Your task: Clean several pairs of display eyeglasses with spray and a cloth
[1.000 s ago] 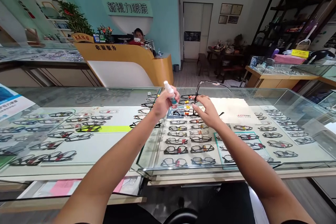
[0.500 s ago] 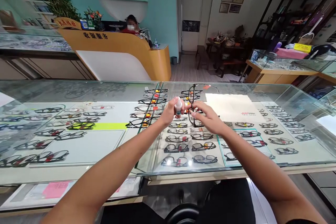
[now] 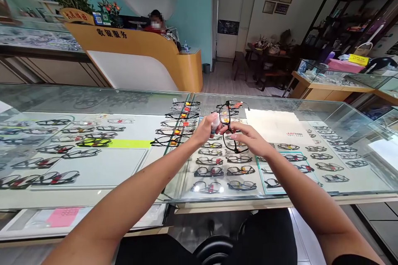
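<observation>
My left hand (image 3: pixel 203 129) is closed around a small white-topped spray bottle (image 3: pixel 215 121), its lower part mostly hidden by fingers. Close on its right, my right hand (image 3: pixel 248 134) pinches a pair of black-framed glasses (image 3: pixel 229 126) near the bridge. The glasses are turned on end, one lens above the other, with a red tag (image 3: pixel 238 104) by the upper temple. Both hands are over the glass counter (image 3: pixel 183 165), and the bottle's top is beside the lenses. Under the glass, several rows of spectacle frames (image 3: pixel 209 171) lie below my hands.
A beige cloth or paper sheet (image 3: pixel 273 126) lies right of my hands. More glasses (image 3: pixel 165 140) line the counter's seam. Beyond stands an orange-and-white cashier desk (image 3: pixel 149 41) with a person (image 3: pixel 156 22) behind it. Below the counter's left front, an open drawer (image 3: pixel 83 220) sticks out.
The glasses have tilted, their lenses now facing more toward me. The bottle has tipped and shifted slightly right, closer to the upper lens. The camera view has dipped a little.
</observation>
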`<state>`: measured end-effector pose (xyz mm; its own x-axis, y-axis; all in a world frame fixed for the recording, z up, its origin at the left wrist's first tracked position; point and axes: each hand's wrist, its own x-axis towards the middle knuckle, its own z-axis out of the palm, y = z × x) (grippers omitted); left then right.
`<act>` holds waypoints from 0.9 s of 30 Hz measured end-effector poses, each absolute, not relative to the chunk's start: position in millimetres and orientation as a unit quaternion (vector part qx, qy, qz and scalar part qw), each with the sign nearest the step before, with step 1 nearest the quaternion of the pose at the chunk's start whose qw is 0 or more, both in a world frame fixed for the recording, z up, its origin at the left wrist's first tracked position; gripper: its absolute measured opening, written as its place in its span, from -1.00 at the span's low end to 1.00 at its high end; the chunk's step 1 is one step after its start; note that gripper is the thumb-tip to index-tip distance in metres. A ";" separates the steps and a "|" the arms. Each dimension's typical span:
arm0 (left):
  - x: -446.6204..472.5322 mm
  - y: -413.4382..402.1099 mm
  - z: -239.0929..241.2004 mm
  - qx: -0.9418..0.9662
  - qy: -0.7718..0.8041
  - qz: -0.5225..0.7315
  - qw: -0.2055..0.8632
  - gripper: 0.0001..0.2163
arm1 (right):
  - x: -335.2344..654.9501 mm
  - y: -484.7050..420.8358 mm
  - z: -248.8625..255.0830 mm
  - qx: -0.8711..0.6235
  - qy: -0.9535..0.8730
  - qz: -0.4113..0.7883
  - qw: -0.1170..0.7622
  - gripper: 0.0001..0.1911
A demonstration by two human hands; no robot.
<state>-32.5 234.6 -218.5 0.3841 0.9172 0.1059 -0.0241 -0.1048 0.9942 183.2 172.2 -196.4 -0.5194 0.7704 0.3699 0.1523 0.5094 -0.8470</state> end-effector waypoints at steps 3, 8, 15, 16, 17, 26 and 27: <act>-30.1 229.5 -215.8 0.611 0.337 0.431 0.571 -0.33 | 185.6 177.0 -199.2 -0.318 -0.751 0.404 0.415 -0.70; -27.5 221.2 -212.2 0.692 0.305 0.417 0.504 -0.35 | 191.8 185.9 -200.0 -0.352 -0.693 0.395 0.489 -0.62; -24.8 217.1 -212.7 0.745 0.296 0.353 0.482 -0.43 | 190.4 184.6 -197.5 -0.336 -0.691 0.407 0.493 -0.62; -24.9 216.5 -212.1 0.736 0.301 0.357 0.489 -0.43 | 190.3 184.5 -197.6 -0.333 -0.691 0.409 0.495 -0.63; -25.4 216.0 -210.5 0.725 0.309 0.364 0.497 -0.41 | 190.6 184.7 -197.8 -0.331 -0.691 0.408 0.496 -0.63; -78.2 224.7 -159.4 0.656 0.317 0.542 0.418 -0.59 | 201.9 193.1 -192.8 -0.341 -0.679 0.384 0.524 -0.63; -94.4 226.9 -158.3 0.651 0.343 0.562 0.378 -0.65 | 202.6 194.0 -191.9 -0.341 -0.677 0.383 0.528 -0.63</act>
<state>-94.4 226.9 -158.3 0.1340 0.8714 0.4719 0.0220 -0.4787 0.8777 202.6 194.0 -191.9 -0.2105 0.8657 0.4541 0.0574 0.4747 -0.8783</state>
